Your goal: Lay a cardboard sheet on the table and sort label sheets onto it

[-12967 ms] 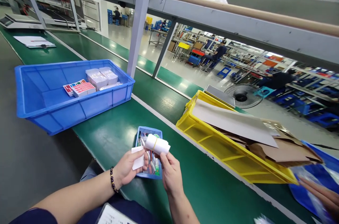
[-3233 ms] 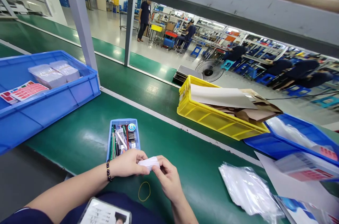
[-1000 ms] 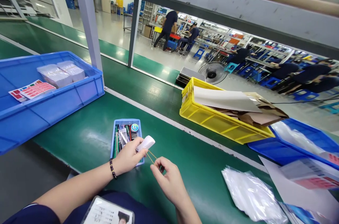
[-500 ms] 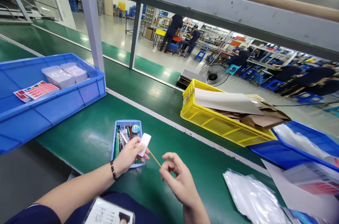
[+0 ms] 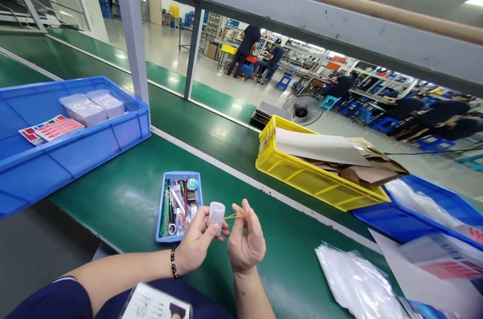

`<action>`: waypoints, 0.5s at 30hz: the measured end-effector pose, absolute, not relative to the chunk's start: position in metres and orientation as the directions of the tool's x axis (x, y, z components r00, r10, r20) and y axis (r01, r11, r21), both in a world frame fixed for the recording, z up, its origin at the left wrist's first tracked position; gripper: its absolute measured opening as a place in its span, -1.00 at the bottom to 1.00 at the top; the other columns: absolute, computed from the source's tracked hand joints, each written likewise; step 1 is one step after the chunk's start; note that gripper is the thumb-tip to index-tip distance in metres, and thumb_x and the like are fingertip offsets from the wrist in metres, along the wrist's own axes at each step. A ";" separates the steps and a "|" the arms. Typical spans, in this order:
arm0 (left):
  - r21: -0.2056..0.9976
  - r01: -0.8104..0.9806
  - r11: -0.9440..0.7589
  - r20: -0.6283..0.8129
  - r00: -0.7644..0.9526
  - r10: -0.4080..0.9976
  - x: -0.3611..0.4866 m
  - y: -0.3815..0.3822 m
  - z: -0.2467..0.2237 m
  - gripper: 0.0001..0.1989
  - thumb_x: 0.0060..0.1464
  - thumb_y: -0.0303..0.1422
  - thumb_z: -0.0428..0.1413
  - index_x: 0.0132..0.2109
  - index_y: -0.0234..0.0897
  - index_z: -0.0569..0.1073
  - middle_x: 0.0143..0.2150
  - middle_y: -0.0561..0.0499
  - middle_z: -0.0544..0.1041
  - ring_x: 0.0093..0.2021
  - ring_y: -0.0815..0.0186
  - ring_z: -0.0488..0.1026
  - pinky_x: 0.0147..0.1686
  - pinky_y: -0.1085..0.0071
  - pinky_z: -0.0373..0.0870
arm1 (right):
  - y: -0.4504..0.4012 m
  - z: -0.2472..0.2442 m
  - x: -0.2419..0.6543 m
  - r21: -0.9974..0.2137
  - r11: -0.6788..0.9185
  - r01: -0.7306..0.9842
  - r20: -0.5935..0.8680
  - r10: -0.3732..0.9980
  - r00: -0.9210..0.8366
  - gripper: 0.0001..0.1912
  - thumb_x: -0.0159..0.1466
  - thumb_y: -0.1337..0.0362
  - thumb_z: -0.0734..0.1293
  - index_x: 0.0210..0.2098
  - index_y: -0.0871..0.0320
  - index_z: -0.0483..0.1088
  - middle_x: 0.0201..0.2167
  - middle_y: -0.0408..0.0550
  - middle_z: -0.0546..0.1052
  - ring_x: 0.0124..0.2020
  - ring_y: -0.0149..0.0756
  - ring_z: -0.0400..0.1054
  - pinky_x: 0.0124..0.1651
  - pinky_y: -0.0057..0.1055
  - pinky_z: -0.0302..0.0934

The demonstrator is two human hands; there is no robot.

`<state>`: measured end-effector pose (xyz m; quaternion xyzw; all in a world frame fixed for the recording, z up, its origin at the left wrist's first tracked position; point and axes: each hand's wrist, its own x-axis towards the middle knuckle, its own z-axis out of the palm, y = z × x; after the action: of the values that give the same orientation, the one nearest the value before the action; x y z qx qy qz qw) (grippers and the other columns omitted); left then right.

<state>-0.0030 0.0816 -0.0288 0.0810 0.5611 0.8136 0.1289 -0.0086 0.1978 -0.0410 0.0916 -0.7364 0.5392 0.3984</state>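
My left hand is closed around a small translucent white roll, which stands nearly upright between thumb and fingers. A thin yellow rubber band stretches from the roll to my right hand, whose fingertips are closed on its far end. What the roll is made of, I cannot tell. Just left of my left hand, a small blue tray holds pens, scissors, a round tin with a blue and green lid and other small tools.
A large blue crate with plastic-wrapped stacks and printed sheets stands left on the green bench. A yellow crate of cardboard is at the right. Clear plastic bags lie near the right front. A metal post rises behind.
My right hand has turned and drawn the rubber band out to the right of the roll. My left hand has shifted right and down, turning the roll more upright.
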 end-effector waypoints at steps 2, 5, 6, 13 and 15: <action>0.951 -0.078 -0.299 0.009 -0.960 0.280 -0.004 0.079 -0.030 -0.67 0.17 -0.13 -0.01 -0.10 -0.31 0.18 -0.23 -0.09 0.43 -0.25 0.33 0.43 -0.27 0.38 0.39 | 0.199 -0.041 -0.012 -0.753 0.353 -0.555 0.655 0.323 -0.684 -0.44 0.24 0.47 0.28 0.18 0.03 0.10 -0.01 0.10 0.41 -0.23 -0.30 0.44 -0.40 -0.46 0.39; 0.989 0.035 -0.142 0.073 -0.959 0.274 -0.010 0.071 -0.031 -0.74 0.20 -0.21 -0.04 -0.07 -0.30 0.20 -0.23 -0.08 0.42 -0.23 0.31 0.43 -0.24 0.37 0.39 | 0.202 -0.038 -0.010 -0.819 0.243 -0.520 0.571 0.245 -0.784 -0.35 0.20 0.26 0.38 0.20 0.08 0.04 -0.01 0.20 0.39 -0.19 -0.20 0.44 -0.43 -0.45 0.38; 0.992 0.117 -0.040 0.124 -0.948 0.292 -0.013 0.068 -0.031 -0.76 0.21 -0.25 -0.06 -0.06 -0.30 0.21 -0.21 -0.08 0.43 -0.22 0.30 0.43 -0.22 0.36 0.38 | 0.202 -0.037 -0.009 -0.837 0.210 -0.506 0.543 0.203 -0.815 -0.30 0.17 0.18 0.40 0.20 0.09 0.02 -0.01 0.22 0.39 -0.17 -0.17 0.43 -0.40 -0.42 0.40; 0.579 0.702 0.414 0.315 -0.661 0.681 -0.028 0.050 -0.022 -0.73 0.14 -0.47 -0.14 -0.03 -0.32 0.30 -0.20 -0.13 0.47 -0.21 0.20 0.40 -0.23 0.31 0.34 | 0.211 -0.035 -0.004 -0.909 0.240 -0.340 0.351 0.001 -0.936 -0.27 0.10 0.22 0.43 0.16 0.08 0.03 -0.13 0.06 0.43 -0.21 -0.25 0.43 -0.15 -0.31 0.38; 0.551 0.676 0.489 0.237 -0.689 0.685 -0.030 0.046 -0.020 -0.76 0.13 -0.47 -0.12 -0.07 -0.34 0.32 -0.22 -0.13 0.46 -0.23 0.19 0.40 -0.25 0.30 0.34 | 0.212 -0.035 -0.005 -0.923 0.257 -0.286 0.282 -0.053 -0.958 -0.40 0.14 0.29 0.37 0.11 0.10 0.07 -0.27 -0.03 0.44 -0.28 -0.32 0.40 -0.21 -0.39 0.36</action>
<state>-0.0296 0.0465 -0.0201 0.3945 0.8628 0.3160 0.0071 -0.0046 0.2124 -0.0350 0.1075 -0.7868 0.5999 0.0971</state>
